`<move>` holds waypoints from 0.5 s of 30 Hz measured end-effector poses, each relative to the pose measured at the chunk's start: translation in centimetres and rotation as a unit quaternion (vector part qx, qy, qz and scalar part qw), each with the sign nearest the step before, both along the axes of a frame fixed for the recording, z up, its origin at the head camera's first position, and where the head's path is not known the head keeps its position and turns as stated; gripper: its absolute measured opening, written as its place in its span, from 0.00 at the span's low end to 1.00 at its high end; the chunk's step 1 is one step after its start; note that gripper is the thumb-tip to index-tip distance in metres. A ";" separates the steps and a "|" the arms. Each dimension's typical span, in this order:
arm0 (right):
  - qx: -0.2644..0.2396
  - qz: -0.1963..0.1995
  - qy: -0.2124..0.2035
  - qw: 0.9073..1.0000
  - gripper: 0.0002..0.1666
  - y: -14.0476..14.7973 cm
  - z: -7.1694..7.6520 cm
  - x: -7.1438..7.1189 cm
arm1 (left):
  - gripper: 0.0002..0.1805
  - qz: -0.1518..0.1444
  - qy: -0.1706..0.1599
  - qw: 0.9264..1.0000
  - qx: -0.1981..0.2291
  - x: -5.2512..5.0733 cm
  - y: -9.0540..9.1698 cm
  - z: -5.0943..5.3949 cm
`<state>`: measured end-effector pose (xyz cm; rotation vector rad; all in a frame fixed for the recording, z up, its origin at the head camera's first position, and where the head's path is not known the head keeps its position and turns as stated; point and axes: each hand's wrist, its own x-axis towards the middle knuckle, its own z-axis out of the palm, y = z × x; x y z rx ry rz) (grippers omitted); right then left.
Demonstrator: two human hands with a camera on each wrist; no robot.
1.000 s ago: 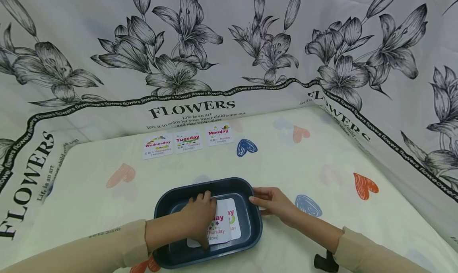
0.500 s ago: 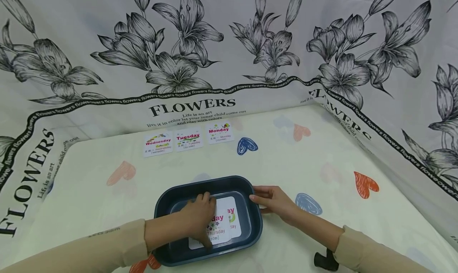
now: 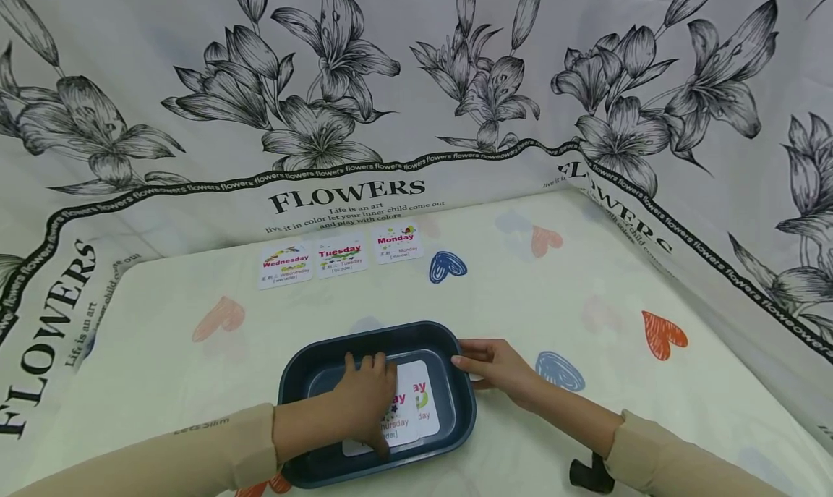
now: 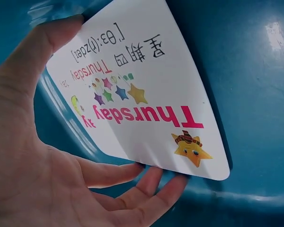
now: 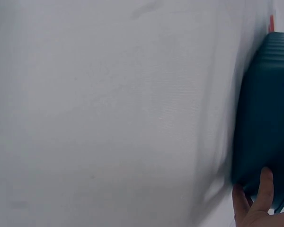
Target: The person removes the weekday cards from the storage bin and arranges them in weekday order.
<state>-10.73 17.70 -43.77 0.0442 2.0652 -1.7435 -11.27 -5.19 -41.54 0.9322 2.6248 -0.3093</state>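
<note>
In the head view a dark blue tray (image 3: 463, 410) holds overlapping cards. My left hand (image 3: 367, 403) reaches into it over the Thursday card (image 3: 405, 426). The left wrist view shows that hand (image 4: 47, 156) gripping the Thursday card (image 4: 146, 94) by opposite edges, thumb on one side and fingers on the other. Another card (image 3: 426, 403) shows partly beneath it. My right hand (image 3: 504, 370) holds the tray's right end by the rim, thumb on top; in the right wrist view its fingers (image 5: 265, 191) touch the tray's outer wall (image 5: 265, 113).
Behind the tray lie three cards in a row: Wednesday (image 3: 285, 265), Tuesday (image 3: 341, 255) and Monday (image 3: 398, 241). The pale cloth has printed hearts. Flower-print fabric (image 3: 364, 135) rises behind. A black object (image 3: 591, 475) sits by the right sleeve.
My left hand has shifted slightly and its fingers have spread a little over the cards. The right hand still holds the tray's end, and the row of cards is as before.
</note>
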 end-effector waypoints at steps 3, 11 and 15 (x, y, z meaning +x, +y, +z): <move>-0.001 0.003 0.002 1.000 0.34 0.0 0.0 0.2 | 0.62 -0.003 0.000 1.000 0.005 0.1 0.0 0.2; 0.005 0.002 0.003 1.000 0.34 0.2 0.1 0.5 | 0.59 -0.003 -0.023 0.999 0.035 0.0 -0.3 1.5; 0.006 0.000 0.001 1.000 0.34 0.2 -0.1 0.6 | 0.58 0.010 -0.023 0.996 0.082 -0.3 -0.5 3.4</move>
